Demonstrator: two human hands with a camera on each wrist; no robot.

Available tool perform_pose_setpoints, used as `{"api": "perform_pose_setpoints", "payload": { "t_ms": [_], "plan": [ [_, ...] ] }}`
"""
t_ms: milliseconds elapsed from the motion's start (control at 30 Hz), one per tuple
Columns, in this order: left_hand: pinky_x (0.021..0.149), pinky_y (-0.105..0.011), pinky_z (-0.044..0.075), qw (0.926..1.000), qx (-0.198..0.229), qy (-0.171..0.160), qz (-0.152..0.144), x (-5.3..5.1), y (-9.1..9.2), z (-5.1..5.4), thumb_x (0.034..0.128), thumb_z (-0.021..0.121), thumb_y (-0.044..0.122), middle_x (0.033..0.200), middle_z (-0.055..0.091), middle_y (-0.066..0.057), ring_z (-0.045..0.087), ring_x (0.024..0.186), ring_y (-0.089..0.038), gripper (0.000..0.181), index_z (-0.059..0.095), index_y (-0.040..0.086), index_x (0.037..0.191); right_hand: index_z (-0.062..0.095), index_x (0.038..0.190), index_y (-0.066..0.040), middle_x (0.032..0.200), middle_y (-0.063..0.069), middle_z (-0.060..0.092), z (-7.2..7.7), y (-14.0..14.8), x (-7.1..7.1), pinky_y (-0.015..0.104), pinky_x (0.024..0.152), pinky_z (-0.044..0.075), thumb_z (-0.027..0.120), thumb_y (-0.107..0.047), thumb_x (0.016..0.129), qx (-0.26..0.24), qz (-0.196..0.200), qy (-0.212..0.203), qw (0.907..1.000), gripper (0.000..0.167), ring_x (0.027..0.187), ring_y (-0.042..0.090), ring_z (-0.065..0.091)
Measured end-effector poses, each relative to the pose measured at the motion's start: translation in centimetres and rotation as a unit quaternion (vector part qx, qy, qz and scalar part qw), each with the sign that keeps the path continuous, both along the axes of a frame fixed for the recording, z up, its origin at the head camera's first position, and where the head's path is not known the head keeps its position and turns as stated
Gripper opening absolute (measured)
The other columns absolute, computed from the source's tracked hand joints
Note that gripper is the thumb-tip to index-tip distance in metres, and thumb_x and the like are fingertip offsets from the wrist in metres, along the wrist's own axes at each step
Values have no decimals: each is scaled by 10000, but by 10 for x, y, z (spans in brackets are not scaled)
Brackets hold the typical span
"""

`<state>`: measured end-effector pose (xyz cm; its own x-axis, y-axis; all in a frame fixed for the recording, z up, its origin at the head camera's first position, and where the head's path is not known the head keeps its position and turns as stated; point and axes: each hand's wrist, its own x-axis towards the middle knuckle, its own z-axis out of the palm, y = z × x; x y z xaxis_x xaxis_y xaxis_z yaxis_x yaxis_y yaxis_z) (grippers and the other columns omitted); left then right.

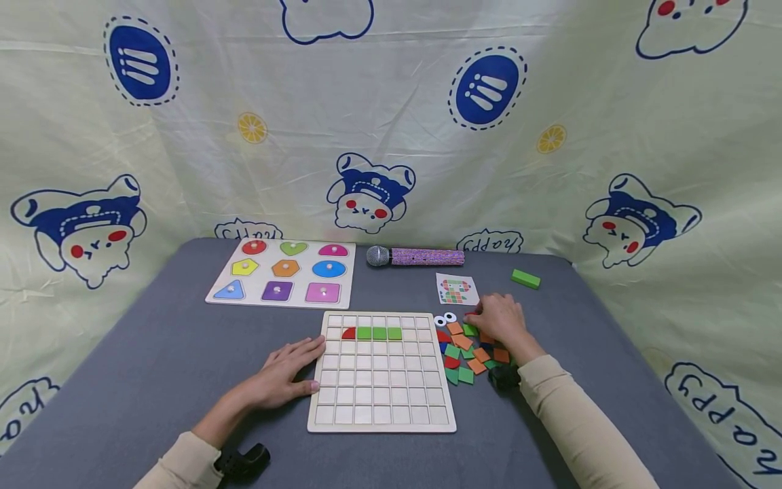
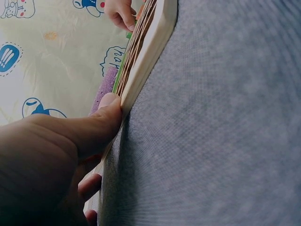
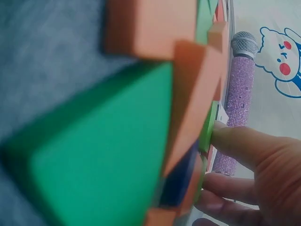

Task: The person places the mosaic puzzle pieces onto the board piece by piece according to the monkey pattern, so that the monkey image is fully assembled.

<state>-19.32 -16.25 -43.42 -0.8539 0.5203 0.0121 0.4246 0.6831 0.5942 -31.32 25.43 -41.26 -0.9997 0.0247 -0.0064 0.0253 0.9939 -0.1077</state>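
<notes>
Your grey tabletop (image 1: 153, 367) backs onto a pale sheet (image 1: 397, 95) printed with upside-down blue cartoon figures and orange slices. On the tabletop's far side lie a shape board (image 1: 265, 267), a glittery microphone (image 1: 427, 257), a picture card (image 1: 456, 291) and a green block (image 1: 526, 279). Your left hand (image 1: 280, 377), fingers spread, touches the left edge of the grid board (image 1: 375, 374), front centre. Your right hand (image 1: 504, 319) reaches into the loose tiles (image 1: 466, 375) just right of that board, fingertips at a red piece (image 1: 470, 314); you can't tell whether they pinch it.
</notes>
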Motion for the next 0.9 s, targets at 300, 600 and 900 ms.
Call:
{"api": "perform_pose_setpoints", "payload": {
  "t_ms": [300, 600, 900],
  "plan": [
    [1085, -651, 114, 10000, -5, 6, -23, 0, 0, 0, 906, 611, 317, 1555, 276, -129, 215, 1426, -394, 684, 319, 57, 1467, 707, 977, -31, 953, 143, 644, -1, 5, 2, 441, 752, 388, 696, -387, 825, -155, 121, 8, 9998, 387, 884, 312, 486],
    [1079, -658, 116, 10000, 23, 11, -42, 0, -1, 1, 904, 614, 306, 1551, 280, -139, 217, 1423, -401, 681, 323, 50, 1464, 700, 1030, -39, 996, 140, 628, -2, 5, 3, 464, 793, 401, 699, -369, 834, -207, 367, -26, 9991, 384, 923, 314, 498],
    [1082, -658, 114, 10000, 2, 16, -26, 0, -1, 1, 902, 616, 306, 1550, 284, -137, 218, 1422, -401, 681, 327, 50, 1463, 720, 959, -74, 955, 113, 625, -2, 5, 4, 453, 779, 399, 707, -348, 835, -321, 629, 134, 9974, 300, 907, 304, 491]
  ]
}}
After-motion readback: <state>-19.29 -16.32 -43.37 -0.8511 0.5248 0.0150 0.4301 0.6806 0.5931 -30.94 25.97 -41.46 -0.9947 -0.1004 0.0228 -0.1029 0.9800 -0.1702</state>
